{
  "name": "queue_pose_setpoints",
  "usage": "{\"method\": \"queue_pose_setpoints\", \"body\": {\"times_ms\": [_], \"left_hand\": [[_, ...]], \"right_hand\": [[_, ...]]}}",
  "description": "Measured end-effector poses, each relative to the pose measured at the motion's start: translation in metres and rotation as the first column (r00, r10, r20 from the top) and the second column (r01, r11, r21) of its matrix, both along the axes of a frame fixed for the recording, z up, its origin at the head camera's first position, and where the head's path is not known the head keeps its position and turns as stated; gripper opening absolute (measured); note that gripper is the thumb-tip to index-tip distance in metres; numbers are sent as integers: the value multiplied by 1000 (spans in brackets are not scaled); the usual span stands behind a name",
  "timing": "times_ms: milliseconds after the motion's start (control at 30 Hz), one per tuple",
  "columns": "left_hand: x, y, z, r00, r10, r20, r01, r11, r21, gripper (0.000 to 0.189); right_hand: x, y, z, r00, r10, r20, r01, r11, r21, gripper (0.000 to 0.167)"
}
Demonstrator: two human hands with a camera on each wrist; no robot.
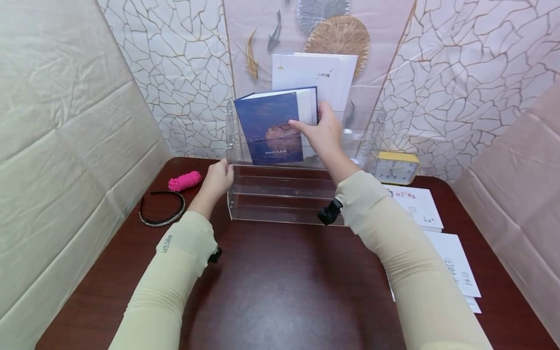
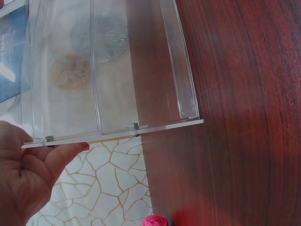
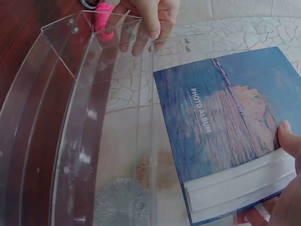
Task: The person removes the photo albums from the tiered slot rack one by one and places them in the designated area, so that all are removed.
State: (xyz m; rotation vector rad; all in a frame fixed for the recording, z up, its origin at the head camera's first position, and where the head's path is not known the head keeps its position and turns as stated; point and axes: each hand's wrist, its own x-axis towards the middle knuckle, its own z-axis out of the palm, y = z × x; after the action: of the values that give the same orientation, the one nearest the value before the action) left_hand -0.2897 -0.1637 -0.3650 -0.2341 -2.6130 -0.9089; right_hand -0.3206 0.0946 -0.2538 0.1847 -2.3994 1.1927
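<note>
My right hand (image 1: 323, 133) holds a blue photo album (image 1: 267, 121) by its right edge, thumb across the front cover and fingers behind. The album is tilted, its lower part within the upper tier of a clear acrylic rack (image 1: 288, 215). In the right wrist view, the cover (image 3: 211, 122) shows a sea-and-cliff picture and "PHOTO ALBUM" lettering. With my left hand (image 1: 217, 179) I grip the rack's left side panel (image 2: 113, 135), the thumb on one face and fingers on the other. Behind the blue album stands a taller white album (image 1: 297, 73) in the rack.
Left of the rack lie a pink yarn skein (image 1: 184, 181) and a black headband (image 1: 163, 222). At the right are a yellow-topped clock (image 1: 395, 167) and white books (image 1: 415, 206), with more white booklets (image 1: 455, 257) nearer me. A patterned wall stands directly behind the rack.
</note>
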Motion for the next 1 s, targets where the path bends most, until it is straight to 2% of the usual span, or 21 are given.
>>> {"method": "queue_pose_setpoints", "body": {"times_ms": [167, 433, 767, 1000], "left_hand": [[1, 1, -1, 1000, -6, 12, 6, 1000, -5, 16], [1, 1, 0, 1000, -12, -19, 12, 1000, 5, 14], [1, 0, -2, 1000, -23, -10, 23, 1000, -4, 15], [2, -1, -1, 999, -16, -38, 16, 1000, -8, 15]], "right_hand": [[-3, -9, 8, 1000, 28, 2, -28, 1000, 8, 58], [-6, -33, 28, 998, 53, -42, -47, 992, 120, 58], [-7, -42, 28, 993, 117, 15, -117, 993, 19, 58], [-9, -40, 26, 988, 150, -35, -151, 988, -34, 57]]}}
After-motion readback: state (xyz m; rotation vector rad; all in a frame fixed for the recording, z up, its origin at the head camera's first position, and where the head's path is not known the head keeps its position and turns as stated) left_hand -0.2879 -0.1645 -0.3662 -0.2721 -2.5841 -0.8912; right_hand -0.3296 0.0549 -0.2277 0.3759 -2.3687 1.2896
